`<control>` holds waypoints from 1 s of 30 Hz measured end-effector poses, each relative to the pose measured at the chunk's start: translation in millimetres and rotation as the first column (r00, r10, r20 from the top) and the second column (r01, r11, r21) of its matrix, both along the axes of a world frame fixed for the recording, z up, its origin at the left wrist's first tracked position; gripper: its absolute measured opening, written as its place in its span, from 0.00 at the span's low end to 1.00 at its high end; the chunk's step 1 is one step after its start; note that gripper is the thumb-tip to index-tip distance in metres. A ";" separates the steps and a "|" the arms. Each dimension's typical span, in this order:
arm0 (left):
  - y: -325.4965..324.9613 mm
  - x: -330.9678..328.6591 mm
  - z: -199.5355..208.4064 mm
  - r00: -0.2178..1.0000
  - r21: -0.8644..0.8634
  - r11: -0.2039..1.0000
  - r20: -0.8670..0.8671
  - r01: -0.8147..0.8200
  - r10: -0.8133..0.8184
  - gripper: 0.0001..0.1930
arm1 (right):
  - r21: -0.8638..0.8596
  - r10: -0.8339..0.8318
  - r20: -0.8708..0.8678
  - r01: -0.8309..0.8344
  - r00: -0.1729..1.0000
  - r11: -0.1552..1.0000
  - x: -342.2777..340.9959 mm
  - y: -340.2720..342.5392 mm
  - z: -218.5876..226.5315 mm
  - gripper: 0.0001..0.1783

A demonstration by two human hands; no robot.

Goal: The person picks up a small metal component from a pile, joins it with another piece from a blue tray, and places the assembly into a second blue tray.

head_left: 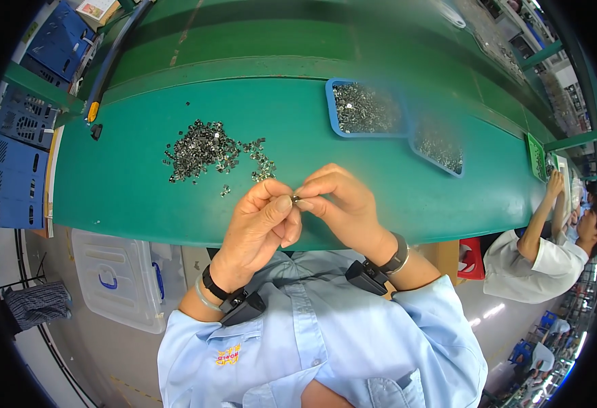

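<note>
My left hand [263,216] and my right hand [344,205] meet above the near part of the green tabletop [128,197]. Thumb and forefinger of each are pinched together on a tiny dark part [296,198], mostly covered by the fingertips; its exact kind is too small to make out. Beyond my left hand lies a heap of small black and metallic parts [203,149]. Between that heap and my hands is a looser cluster of shinier small metal parts [262,163], with a few stray pieces [225,190] close by.
Farther right, a blue tray [333,115] of small metal parts adjoins a second blue tray [441,167], blurred in places. Blue crates [16,180] stand at left; a lidded clear plastic box [111,272] is below the table. Another person [536,258] works at far right.
</note>
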State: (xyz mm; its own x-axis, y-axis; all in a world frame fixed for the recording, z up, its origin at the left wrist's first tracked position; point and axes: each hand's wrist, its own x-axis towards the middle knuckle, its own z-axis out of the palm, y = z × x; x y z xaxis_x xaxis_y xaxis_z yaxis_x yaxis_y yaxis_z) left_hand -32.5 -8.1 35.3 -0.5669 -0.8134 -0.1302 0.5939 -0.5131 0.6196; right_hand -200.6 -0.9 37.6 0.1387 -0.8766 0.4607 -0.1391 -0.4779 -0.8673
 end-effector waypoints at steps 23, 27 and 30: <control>-1.0 3.1 9.9 0.997 -0.018 0.999 0.078 0.030 -0.029 0.07 | -0.062 -0.026 -0.091 0.020 0.996 0.998 -0.5 2.3 3.0 0.06; -2.0 2.6 9.1 0.999 0.007 0.999 0.034 0.036 -0.036 0.08 | 0.026 -0.003 -0.007 0.004 1.000 1.000 -0.7 0.7 -0.7 0.05; -3.3 1.9 7.7 0.999 0.013 0.999 0.010 0.049 -0.050 0.09 | 0.065 -0.004 0.040 0.002 0.999 0.998 -1.5 0.1 -4.1 0.05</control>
State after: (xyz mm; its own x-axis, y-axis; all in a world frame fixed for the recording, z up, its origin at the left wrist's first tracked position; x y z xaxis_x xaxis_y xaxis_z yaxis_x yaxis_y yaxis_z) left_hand -30.6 -11.5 43.0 -0.6051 -0.7826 -0.1465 0.5613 -0.5498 0.6186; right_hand -202.1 -0.8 33.5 0.1183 -0.9053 0.4081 -0.1047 -0.4200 -0.9015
